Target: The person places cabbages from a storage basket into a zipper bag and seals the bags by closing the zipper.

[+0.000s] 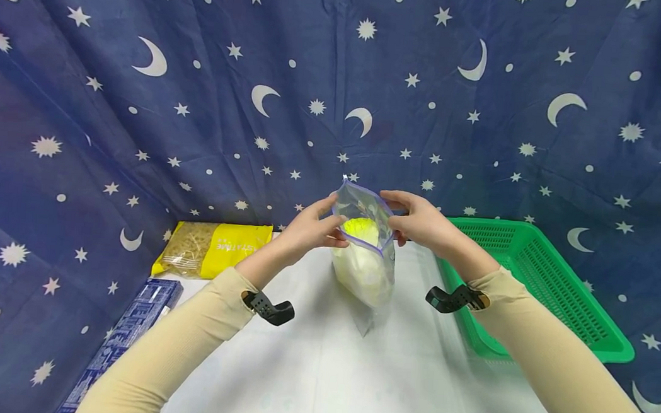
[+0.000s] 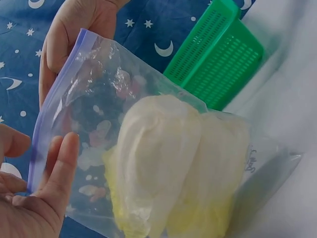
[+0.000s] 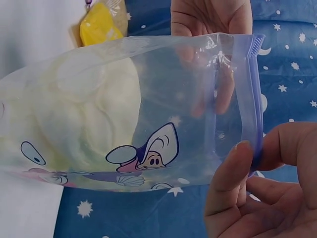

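A clear zip bag (image 1: 367, 204) with a purple seal stands mouth-up at the middle of the table, its top spread wide. Inside it is a piece of napa cabbage (image 2: 163, 158), white at the ribs and yellow at the leaf tips. My left hand (image 1: 311, 225) holds the rim on the left side. On the opposite side my right hand (image 1: 419, 222) pinches the purple edge between thumb and fingers, plain in the right wrist view. Cartoon figures (image 3: 157, 154) are printed on the bag's wall. The bag's lower corner touches the white table.
A green plastic basket (image 1: 564, 290) stands to the right, partly behind my right forearm. A yellow pasta bag (image 1: 237, 242) lies at the back left. Nearer on the left edge is a blue patterned box (image 1: 145, 309). A star-print curtain (image 1: 311, 142) hangs behind the table.
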Demonstrator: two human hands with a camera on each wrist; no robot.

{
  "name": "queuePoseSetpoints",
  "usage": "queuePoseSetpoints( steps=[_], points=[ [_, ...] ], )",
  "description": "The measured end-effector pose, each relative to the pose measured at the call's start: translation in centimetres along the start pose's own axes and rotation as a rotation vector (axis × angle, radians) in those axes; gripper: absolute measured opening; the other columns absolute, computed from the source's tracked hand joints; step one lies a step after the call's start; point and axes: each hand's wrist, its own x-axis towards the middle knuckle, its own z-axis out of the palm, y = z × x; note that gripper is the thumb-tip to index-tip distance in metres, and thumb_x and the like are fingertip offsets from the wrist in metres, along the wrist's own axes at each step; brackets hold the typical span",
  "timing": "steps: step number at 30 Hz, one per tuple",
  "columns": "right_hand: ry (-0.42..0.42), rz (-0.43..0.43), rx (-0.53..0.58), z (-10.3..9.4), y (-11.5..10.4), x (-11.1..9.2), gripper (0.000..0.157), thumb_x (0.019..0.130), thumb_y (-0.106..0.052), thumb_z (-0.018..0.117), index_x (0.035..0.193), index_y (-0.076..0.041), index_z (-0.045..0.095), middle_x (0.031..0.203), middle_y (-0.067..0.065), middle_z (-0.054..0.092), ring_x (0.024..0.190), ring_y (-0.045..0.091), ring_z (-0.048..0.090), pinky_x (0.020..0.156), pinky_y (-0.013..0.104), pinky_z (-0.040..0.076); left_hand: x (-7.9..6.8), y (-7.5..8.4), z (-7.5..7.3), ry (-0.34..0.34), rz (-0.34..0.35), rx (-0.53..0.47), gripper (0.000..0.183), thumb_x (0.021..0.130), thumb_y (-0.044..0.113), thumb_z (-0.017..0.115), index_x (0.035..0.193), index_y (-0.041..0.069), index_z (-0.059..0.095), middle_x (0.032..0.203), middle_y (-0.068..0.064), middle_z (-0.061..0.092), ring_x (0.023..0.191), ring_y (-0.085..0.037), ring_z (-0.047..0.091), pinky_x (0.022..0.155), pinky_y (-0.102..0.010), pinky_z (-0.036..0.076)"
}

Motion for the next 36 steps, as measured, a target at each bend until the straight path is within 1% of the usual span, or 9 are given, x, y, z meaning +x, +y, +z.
queuePoseSetpoints(
  steps=[3,7,12,15,18,22,27,31,36],
  points=[
    [-0.004,-0.01,0.006,0.1,0.2,-0.1,0.069,0.096,-0.004,0.056,0.161,-0.012,0.032,0.159,0.014,0.039,0.076,0.032,0.058,0.067,0.038,0.057,0.1,-0.5,-0.2,-0.002,0.016,-0.059,0.072,0.106,0.013,0.051,0.166,0.018,0.012,0.164,-0.008,0.029,0.088,-0.025,0.065,0.092,-0.047,0.059],
    [-0.006,-0.015,0.015,0.1,0.6,-0.3,0.071,0.095,-0.004,0.057,0.161,-0.013,0.032,0.158,0.014,0.041,0.076,0.031,0.058,0.065,0.036,0.056,0.2,-1.1,-0.4,0.017,0.027,-0.124,0.066,0.109,0.013,0.043,0.166,0.018,0.011,0.169,-0.007,0.021,0.088,-0.025,0.067,0.09,-0.045,0.06],
    [-0.02,-0.044,0.027,-0.1,1.5,-0.6,0.071,0.094,-0.001,0.054,0.16,-0.016,0.035,0.154,0.011,0.046,0.071,0.029,0.055,0.061,0.036,0.055,0.7,-2.0,-0.9,0.079,0.057,-0.024,0.068,0.103,0.006,0.043,0.165,0.014,0.016,0.165,-0.007,0.031,0.108,-0.03,0.064,0.084,-0.034,0.061],
    [-0.054,-0.075,0.038,-0.2,2.0,-0.8,0.072,0.093,0.0,0.051,0.16,-0.018,0.035,0.152,0.01,0.049,0.067,0.028,0.053,0.058,0.035,0.053,1.2,-2.7,-1.5,0.122,0.077,0.076,0.069,0.102,0.008,0.047,0.165,0.013,0.018,0.164,-0.006,0.033,0.125,-0.031,0.058,0.094,-0.036,0.057],
    [-0.096,-0.111,0.046,-0.4,2.3,-1.1,0.072,0.092,0.001,0.048,0.16,-0.018,0.034,0.149,0.01,0.052,0.065,0.028,0.052,0.055,0.035,0.052,1.7,-3.1,-2.1,0.144,0.078,0.131,0.067,0.105,0.014,0.047,0.165,0.014,0.018,0.166,-0.004,0.029,0.136,-0.031,0.051,0.111,-0.043,0.046],
    [-0.135,-0.152,0.055,-0.7,2.7,-1.3,0.07,0.094,0.001,0.047,0.16,-0.018,0.035,0.145,0.01,0.057,0.065,0.028,0.051,0.054,0.035,0.051,2.4,-3.3,-2.6,0.13,0.085,0.136,0.068,0.105,0.016,0.046,0.166,0.017,0.015,0.169,-0.002,0.022,0.147,-0.03,0.037,0.12,-0.045,0.033],
    [-0.154,-0.167,0.071,-1.0,3.3,-1.6,0.066,0.094,0.002,0.045,0.157,-0.018,0.04,0.14,0.009,0.06,0.068,0.027,0.05,0.054,0.034,0.049,3.5,-3.1,-2.8,0.072,0.132,0.101,0.069,0.104,0.009,0.042,0.166,0.018,0.014,0.17,-0.001,0.019,0.152,-0.025,0.026,0.123,-0.042,0.028],
    [-0.156,-0.168,0.081,-1.1,3.7,-1.7,0.065,0.094,0.002,0.045,0.155,-0.019,0.043,0.14,0.008,0.061,0.071,0.028,0.05,0.054,0.032,0.049,4.2,-3.0,-2.7,0.038,0.174,0.119,0.06,0.107,0.01,0.043,0.164,0.016,0.025,0.164,-0.004,0.033,0.15,-0.021,0.031,0.122,-0.041,0.028],
    [-0.137,-0.19,0.048,-1.0,4.4,-2.1,0.065,0.094,0.002,0.045,0.155,-0.02,0.044,0.146,0.006,0.056,0.07,0.029,0.05,0.054,0.034,0.049,4.7,-3.1,-2.6,0.092,0.195,0.192,0.04,0.109,0.021,0.051,0.147,0.01,0.052,0.149,-0.003,0.053,0.141,-0.018,0.044,0.119,-0.04,0.035]
  ],
)
